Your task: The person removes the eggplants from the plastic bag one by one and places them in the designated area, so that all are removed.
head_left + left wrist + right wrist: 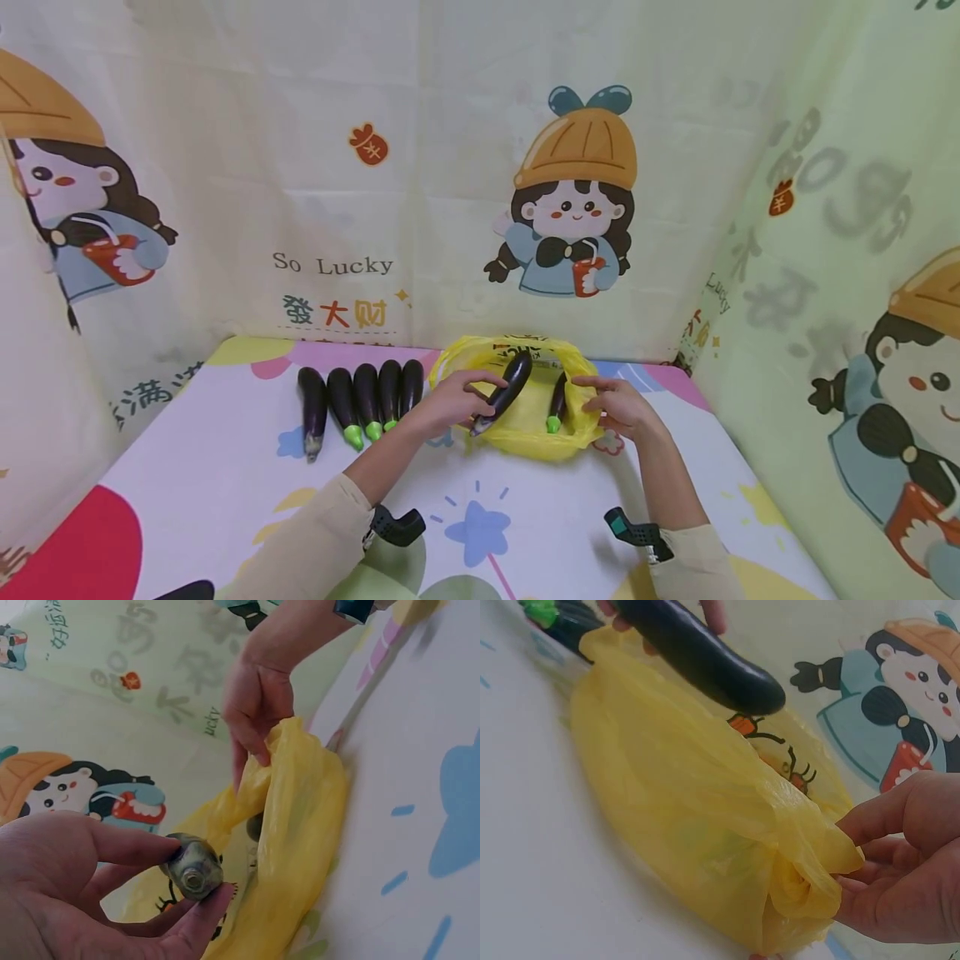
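Observation:
My left hand point(455, 403) pinches an eggplant point(510, 387) near its stem end and holds it tilted over the mouth of a yellow plastic bag point(480, 446). In the left wrist view the dull stem end point(196, 871) sits between thumb and fingers. At the bag's right side, my right hand point(621, 407) grips the rim; the right wrist view shows the bunched plastic point(806, 877) between its fingers. Inside the bag lies another eggplant point(557, 404) with a bright green stem.
Left of the bag, several eggplants lie side by side in a row point(366, 396), the outermost eggplant point(312, 412) having a brownish stem. A printed cloth point(480, 492) covers the table. Patterned curtains point(450, 208) stand behind and on both sides.

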Motion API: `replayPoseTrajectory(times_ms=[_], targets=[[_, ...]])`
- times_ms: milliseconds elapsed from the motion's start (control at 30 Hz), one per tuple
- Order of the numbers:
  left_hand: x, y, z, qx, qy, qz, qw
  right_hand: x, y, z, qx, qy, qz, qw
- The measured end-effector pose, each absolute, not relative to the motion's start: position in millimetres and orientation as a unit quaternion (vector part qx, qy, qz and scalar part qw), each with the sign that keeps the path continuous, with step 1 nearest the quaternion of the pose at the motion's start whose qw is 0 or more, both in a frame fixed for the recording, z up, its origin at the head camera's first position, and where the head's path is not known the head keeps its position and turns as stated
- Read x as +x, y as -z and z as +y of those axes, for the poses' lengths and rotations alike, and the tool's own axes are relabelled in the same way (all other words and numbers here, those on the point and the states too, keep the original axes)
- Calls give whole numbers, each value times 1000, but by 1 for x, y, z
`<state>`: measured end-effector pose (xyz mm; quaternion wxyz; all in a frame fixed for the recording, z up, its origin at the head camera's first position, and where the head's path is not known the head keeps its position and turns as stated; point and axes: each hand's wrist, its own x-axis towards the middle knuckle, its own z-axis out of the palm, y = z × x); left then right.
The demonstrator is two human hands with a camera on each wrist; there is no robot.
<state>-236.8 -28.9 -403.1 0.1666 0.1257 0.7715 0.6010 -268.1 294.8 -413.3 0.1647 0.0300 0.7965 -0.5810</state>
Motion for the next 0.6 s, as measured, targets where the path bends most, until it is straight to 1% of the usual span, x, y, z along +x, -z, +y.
replayPoseTrajectory(times_ms=[600], targets=[[-204,386,-98,104,-573,804,120,-269,415,294,24,579,798,167]])
